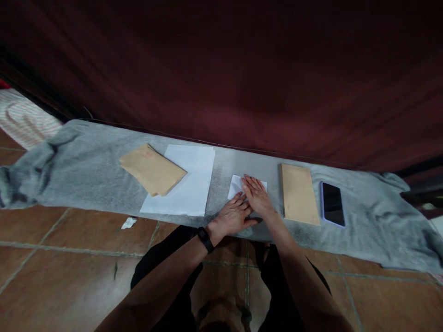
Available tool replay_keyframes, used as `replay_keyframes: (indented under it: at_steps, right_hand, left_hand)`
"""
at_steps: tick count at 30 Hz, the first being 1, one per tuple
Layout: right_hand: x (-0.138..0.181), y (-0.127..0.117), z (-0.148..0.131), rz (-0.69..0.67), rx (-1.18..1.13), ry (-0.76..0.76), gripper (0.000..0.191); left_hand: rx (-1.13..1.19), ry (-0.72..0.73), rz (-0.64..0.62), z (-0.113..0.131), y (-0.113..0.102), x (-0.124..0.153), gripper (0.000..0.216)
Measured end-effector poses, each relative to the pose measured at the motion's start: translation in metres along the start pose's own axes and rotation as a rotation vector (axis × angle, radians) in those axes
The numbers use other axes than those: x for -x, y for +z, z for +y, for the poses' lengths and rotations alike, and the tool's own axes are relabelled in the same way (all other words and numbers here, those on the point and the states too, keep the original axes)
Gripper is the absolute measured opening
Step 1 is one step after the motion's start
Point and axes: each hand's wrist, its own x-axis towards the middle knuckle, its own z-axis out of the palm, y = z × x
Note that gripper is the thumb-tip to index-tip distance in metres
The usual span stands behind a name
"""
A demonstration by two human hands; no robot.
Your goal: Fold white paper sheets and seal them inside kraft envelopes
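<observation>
Rectangle of white paper under my flat right grip | left grip flat alongside, neither pinching | sideways pressure could skew or crumple it

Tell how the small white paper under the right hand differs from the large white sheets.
The small paper is far smaller than the large sheets. The right hand partly hides the small paper, while a brown paper bundle partly hides the large sheets. Both are white and lie on grey cloth.
</observation>
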Motion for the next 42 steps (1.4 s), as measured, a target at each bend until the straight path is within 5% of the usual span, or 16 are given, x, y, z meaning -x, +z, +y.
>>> replay_keyframes:
  at_steps: [8, 14, 19, 27, 36, 42]
  right_hand:
    - [0.006, -0.006, 0.002, 0.127, 0.042, 0.095, 0.062]
    - [0.039, 0.002, 0.003, 0.158, 0.056, -0.041, 0.058]
    - [0.059, 0.014, 0.01, 0.208, 0.173, -0.008, 0.056]
    - [0.059, 0.013, 0.025, 0.336, 0.29, 0.07, 0.06]
    - [0.058, 0.019, 0.022, 0.409, 0.338, 0.096, 0.062]
    - [0.057, 0.02, 0.019, 0.404, 0.333, 0.124, 0.057]
  left_hand:
    - [0.008, 0.007, -0.003, 0.0, -0.003, -0.001, 0.054]
    - [0.023, -0.026, -0.005, -0.002, 0.001, -0.001, 0.052]
    - [0.033, -0.018, -0.014, -0.004, 0.004, -0.001, 0.048]
    - [0.017, -0.078, -0.035, -0.004, 0.002, -0.004, 0.053]
    - [-0.034, -0.318, 0.054, -0.016, 0.005, -0.012, 0.055]
    - [-0.011, -0.269, 0.072, -0.012, 0.008, -0.034, 0.052]
